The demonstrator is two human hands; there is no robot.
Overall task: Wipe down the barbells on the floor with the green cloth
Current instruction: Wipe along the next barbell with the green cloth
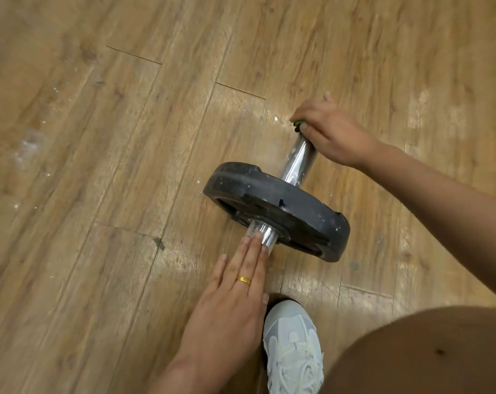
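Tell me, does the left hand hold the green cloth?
No, the right hand grips the green cloth on the bar; the left hand lies flat, holding nothing.

Under me is a brown wood-plank floor (pixel 104 172), glossy, scuffed and flecked with white specks. A short chrome barbell (pixel 298 163) rests on it by the rim of its round black weight plate (pixel 283 206); my pale grey laced sneaker (pixel 293 345) is planted just beside

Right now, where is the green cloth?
In the head view, the green cloth peeks from under the right hand at the far end of the chrome bar, beyond the black weight plate.
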